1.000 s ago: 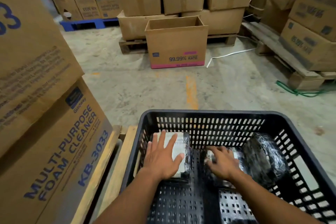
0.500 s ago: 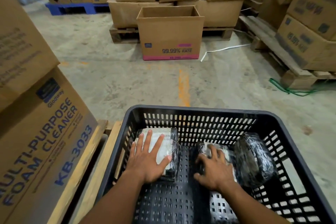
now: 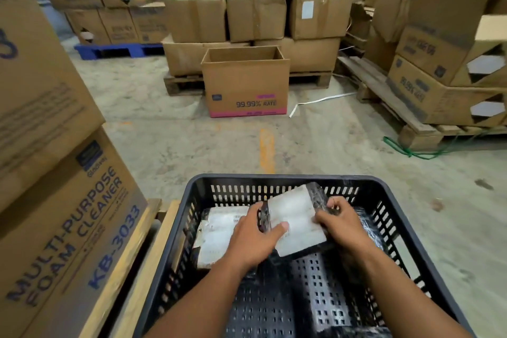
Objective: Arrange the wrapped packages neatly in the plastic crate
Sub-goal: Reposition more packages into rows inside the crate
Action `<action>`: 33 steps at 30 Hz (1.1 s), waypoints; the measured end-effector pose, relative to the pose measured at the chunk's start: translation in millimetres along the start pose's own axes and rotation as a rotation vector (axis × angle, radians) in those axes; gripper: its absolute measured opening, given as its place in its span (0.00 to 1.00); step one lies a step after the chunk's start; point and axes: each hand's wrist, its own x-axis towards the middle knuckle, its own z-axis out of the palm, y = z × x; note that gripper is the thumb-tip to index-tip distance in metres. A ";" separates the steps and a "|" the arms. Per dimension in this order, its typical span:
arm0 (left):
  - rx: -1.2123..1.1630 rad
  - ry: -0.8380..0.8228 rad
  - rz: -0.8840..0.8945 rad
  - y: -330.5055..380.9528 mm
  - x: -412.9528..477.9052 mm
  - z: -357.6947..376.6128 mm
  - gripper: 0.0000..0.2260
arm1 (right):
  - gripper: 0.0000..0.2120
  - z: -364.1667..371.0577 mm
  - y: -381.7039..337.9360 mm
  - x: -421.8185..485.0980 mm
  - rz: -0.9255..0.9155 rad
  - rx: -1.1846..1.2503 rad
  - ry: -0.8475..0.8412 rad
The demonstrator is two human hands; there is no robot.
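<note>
A black slotted plastic crate (image 3: 285, 182) fills the lower middle of the head view. Both hands hold one wrapped package (image 3: 295, 218), white-labelled with black film, tilted up above the crate floor. My left hand (image 3: 253, 239) grips its left edge with the thumb on the label. My right hand (image 3: 341, 223) grips its right edge. A second wrapped package (image 3: 216, 233) lies flat at the crate's far left. A third black-wrapped package (image 3: 369, 225) sits at the far right, mostly hidden behind my right hand.
Stacked foam-cleaner cartons (image 3: 63, 214) on a wooden pallet press close on the left. An open carton (image 3: 245, 85) stands on the concrete floor ahead, with palleted box stacks (image 3: 255, 19) behind and more boxes (image 3: 439, 63) on the right. The near half of the crate floor is bare.
My left hand left the flat left package and joined my right hand on the middle package, which is now lifted and tilted. The camera view tipped up.
</note>
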 end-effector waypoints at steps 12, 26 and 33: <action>-0.647 0.029 -0.128 23.9 -2.9 -60.8 0.33 | 0.38 26.4 -16.2 -0.3 0.144 0.513 -0.131; -0.306 0.003 -0.259 17.5 -2.0 -64.1 0.32 | 0.24 23.8 -21.6 -2.1 0.069 0.271 -0.180; -0.420 0.013 -0.061 11.6 12.9 -51.7 0.23 | 0.40 -14.5 21.2 0.2 0.247 0.092 -0.478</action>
